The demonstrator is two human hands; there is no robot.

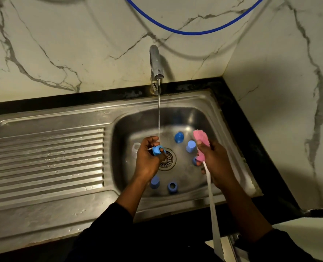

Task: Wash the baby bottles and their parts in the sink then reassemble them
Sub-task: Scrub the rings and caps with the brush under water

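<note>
Left hand pinches a blue ring (under running water) — right hand grips pink sponge.

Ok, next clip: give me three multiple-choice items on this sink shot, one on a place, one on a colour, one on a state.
1. Where is the blue ring that the left hand grips?
A) on the drainboard
B) over the drain, at the stream
C) on the counter

2. What colour is the head of the sponge brush in the right hand?
A) green
B) yellow
C) pink

3. The tap is:
A) running
B) off
C) hidden

Key: 1 B, the ring meets the falling water above the drain; 2 C, the head is plainly pink; 3 A, a thin stream leaves the spout.
</note>
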